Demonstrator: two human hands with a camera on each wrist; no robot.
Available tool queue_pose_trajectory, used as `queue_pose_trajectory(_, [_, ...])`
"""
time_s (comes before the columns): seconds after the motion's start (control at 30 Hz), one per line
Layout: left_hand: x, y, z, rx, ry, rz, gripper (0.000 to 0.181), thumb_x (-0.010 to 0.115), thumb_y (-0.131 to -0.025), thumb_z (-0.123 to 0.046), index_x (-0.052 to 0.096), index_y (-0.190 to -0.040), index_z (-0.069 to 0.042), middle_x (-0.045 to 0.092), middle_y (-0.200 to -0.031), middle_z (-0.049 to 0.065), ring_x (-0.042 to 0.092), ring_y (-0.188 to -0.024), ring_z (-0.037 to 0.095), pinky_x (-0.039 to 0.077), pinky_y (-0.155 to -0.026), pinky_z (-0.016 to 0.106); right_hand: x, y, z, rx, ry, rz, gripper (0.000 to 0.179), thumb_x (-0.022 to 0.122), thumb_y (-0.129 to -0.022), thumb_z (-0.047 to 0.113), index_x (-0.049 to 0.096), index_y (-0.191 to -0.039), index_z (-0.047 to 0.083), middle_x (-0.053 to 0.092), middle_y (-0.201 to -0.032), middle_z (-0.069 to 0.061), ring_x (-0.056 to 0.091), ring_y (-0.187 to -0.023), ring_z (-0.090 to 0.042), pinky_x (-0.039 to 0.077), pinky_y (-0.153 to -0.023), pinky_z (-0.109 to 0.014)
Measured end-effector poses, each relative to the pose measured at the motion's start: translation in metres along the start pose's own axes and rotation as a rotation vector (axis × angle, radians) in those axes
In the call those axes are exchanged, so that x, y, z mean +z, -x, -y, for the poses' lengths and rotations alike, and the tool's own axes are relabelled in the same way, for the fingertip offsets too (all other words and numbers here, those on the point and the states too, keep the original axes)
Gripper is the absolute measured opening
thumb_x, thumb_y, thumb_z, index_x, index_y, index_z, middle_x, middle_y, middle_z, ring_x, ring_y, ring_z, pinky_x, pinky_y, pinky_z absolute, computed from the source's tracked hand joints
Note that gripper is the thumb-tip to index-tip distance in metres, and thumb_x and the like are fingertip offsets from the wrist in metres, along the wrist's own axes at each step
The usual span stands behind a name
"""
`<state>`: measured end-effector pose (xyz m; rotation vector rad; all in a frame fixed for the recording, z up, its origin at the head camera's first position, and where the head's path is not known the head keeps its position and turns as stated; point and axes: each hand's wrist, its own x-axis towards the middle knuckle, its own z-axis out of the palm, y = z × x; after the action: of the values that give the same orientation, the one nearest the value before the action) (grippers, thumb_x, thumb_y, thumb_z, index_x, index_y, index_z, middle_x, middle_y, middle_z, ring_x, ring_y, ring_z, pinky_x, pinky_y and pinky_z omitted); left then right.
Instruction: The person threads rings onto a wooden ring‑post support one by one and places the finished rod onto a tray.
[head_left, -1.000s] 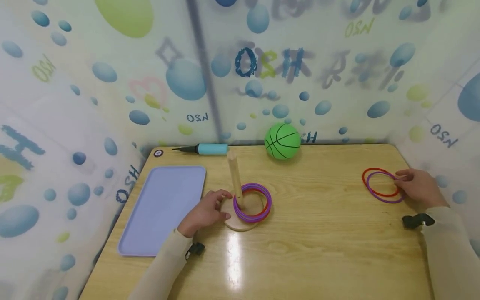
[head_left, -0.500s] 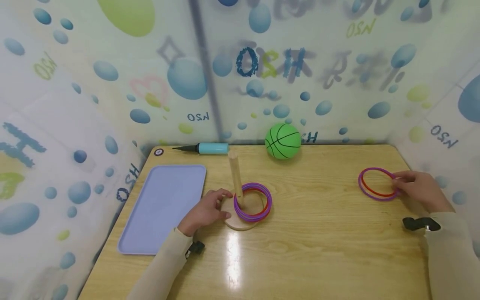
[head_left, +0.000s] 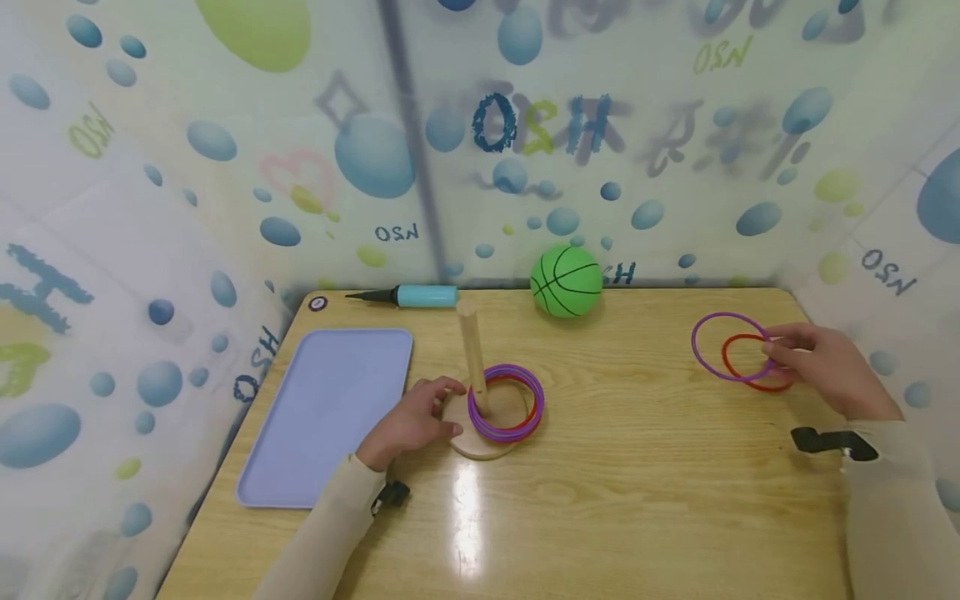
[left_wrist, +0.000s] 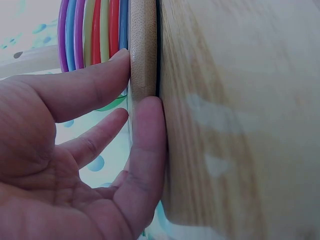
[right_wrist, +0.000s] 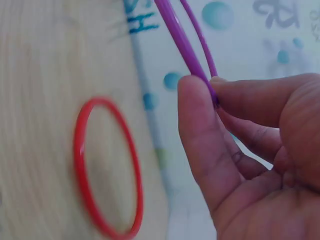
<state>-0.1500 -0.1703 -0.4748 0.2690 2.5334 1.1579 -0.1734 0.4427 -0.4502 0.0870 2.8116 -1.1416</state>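
A purple ring [head_left: 699, 350] is pinched between the thumb and fingers of my right hand [head_left: 832, 367], raised off the table in the right wrist view. Beneath it a red ring [right_wrist: 80, 155] lies on the wood, partly hidden by the hand in the head view. Left of centre stands a ring toss stand, with an upright wooden peg [head_left: 471, 350] on a round base [head_left: 480, 450]. Several coloured rings [head_left: 538, 400] are stacked around the peg. My left hand [head_left: 408, 421] holds the base's left edge, fingers and thumb spread along its rim.
A pale lilac tray [head_left: 330, 417] lies left of the stand. Along the back are a blue hand pump [head_left: 426, 296] and a green ball [head_left: 566, 282], near the patterned wall. A small round sticker [head_left: 318, 303] marks the far left table corner.
My right hand has lifted the purple ring and moved it left, away from the red ring, after the two lay overlapped. The left hand and the stand have stayed put.
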Motion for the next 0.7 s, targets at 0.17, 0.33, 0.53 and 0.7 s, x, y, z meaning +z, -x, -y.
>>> queue_pose_trajectory(0.17, [0.0, -0.001, 0.0, -0.003, -0.008, -0.005, 0.054, 0.088, -0.085, -0.008, 0.066, -0.133, -0.017, 0.055, -0.12, 0.016, 0.05, -0.095, 0.023, 0.042, -0.078, 0.034, 0.001, 0.002, 0.025, -0.034, -0.076, 0.016, 0.058, 0.059, -0.11, 0.034, 0.048, -0.149, -0.007, 0.074, -0.103, 0.004, 0.075, -0.085, -0.007, 0.062, -0.075, -0.024])
queue_pose_trajectory(0.33, [0.001, -0.003, 0.003, -0.003, -0.017, -0.003, 0.054, 0.088, -0.085, -0.009, 0.066, -0.133, -0.019, 0.055, -0.121, 0.015, 0.05, -0.094, 0.023, 0.042, -0.078, 0.034, 0.003, 0.003, 0.046, -0.068, -0.186, 0.022, 0.051, 0.063, -0.108, 0.029, 0.05, -0.145, -0.003, 0.067, -0.096, 0.023, 0.076, -0.084, -0.005, 0.062, -0.075, -0.023])
queue_pose_trajectory(0.53, [0.0, -0.003, 0.004, 0.006, 0.001, 0.007, 0.054, 0.088, -0.085, -0.007, 0.066, -0.134, -0.017, 0.054, -0.12, 0.016, 0.051, -0.093, 0.023, 0.043, -0.076, 0.034, 0.006, 0.009, 0.081, -0.109, -0.228, -0.026, 0.048, 0.067, -0.105, 0.031, 0.057, -0.143, 0.004, 0.069, -0.1, 0.018, 0.075, -0.085, -0.005, 0.062, -0.074, -0.024])
queue_pose_trajectory(0.7, [0.0, -0.002, 0.003, 0.006, -0.003, 0.009, 0.054, 0.087, -0.086, -0.008, 0.065, -0.134, -0.017, 0.054, -0.12, 0.016, 0.051, -0.093, 0.023, 0.043, -0.077, 0.034, 0.01, 0.017, 0.108, -0.137, -0.245, -0.05, 0.05, 0.069, -0.104, 0.032, 0.059, -0.146, 0.006, 0.069, -0.106, 0.015, 0.075, -0.087, -0.004, 0.062, -0.074, -0.023])
